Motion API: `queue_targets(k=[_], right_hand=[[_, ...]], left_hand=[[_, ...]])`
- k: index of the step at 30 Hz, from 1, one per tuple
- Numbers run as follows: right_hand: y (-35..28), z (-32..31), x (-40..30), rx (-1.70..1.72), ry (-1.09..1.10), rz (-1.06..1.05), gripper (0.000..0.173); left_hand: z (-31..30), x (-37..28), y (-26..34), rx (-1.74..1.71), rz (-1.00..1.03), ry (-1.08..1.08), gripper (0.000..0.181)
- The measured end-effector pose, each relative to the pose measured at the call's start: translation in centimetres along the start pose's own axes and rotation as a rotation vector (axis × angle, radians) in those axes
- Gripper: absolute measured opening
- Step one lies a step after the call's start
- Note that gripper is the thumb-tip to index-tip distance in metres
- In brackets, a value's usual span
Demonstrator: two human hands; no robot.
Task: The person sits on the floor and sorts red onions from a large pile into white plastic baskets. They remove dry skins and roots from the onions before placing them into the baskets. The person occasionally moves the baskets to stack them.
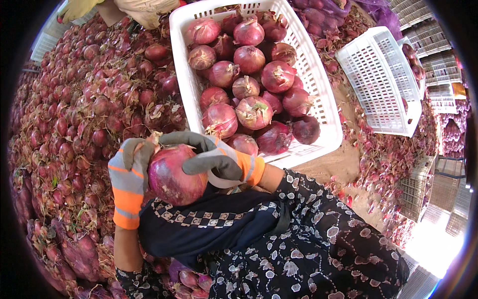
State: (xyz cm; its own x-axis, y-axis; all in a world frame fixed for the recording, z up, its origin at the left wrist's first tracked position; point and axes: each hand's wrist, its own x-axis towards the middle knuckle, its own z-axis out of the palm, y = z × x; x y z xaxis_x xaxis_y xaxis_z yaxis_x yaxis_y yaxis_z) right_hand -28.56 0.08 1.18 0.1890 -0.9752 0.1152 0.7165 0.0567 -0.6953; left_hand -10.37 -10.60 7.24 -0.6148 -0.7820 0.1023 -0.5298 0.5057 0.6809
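A large red onion (175, 175) is held between both hands, above my lap and beside the near end of a white plastic crate (183, 86). My right hand (218, 159), in a grey and orange knit glove with a dark coated palm, grips its top and right side. The matching gloved left hand (130, 175) has its fingers curled against the onion's left side, by a tuft of dry papery skin (155, 137). The contact under the left fingers is partly hidden. Many loose red onions (248, 59) lie in the crate.
A broad heap of red onions (101, 104) with loose skins fills the left. Another person's cream glove (151, 11) shows at the top. A second white crate (377, 82) stands tilted at right; purple mesh bags (325, 15) lie beyond. More crates (418, 187) line the right edge.
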Motion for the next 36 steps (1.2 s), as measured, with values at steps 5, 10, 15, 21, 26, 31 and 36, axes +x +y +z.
queue_targets(k=[5,10,15,21,26,31,36], right_hand=[[-1.2,0.6,-1.9,0.159,0.009,0.099,0.072],[-1.1,-0.6,-4.1,0.517,0.013,0.186,0.086],[-2.6,-3.5,-7.4,0.626,-0.019,0.258,0.073],[-3.8,-6.4,-11.2,0.351,-0.129,0.341,0.068],[-5.0,-6.2,-12.7,0.285,-0.098,0.304,0.068],[-3.9,-6.5,-11.8,0.281,-0.089,0.298,0.068],[-5.8,-5.8,-10.6,0.109,0.004,0.224,0.068]], left_hand=[[0.9,0.4,5.3,0.063,0.036,-0.021,0.009],[1.6,1.9,-1.1,0.556,0.018,0.059,0.011],[-0.1,4.0,-4.5,1.093,-0.329,-0.402,0.047],[8.9,9.2,4.3,0.216,0.4,-0.523,0.07],[19.5,9.3,7.3,0.467,0.462,-0.78,0.075],[22.5,8.0,7.3,0.605,0.348,-0.756,0.081],[20.4,8.6,7.5,0.534,0.34,-0.738,0.081]])
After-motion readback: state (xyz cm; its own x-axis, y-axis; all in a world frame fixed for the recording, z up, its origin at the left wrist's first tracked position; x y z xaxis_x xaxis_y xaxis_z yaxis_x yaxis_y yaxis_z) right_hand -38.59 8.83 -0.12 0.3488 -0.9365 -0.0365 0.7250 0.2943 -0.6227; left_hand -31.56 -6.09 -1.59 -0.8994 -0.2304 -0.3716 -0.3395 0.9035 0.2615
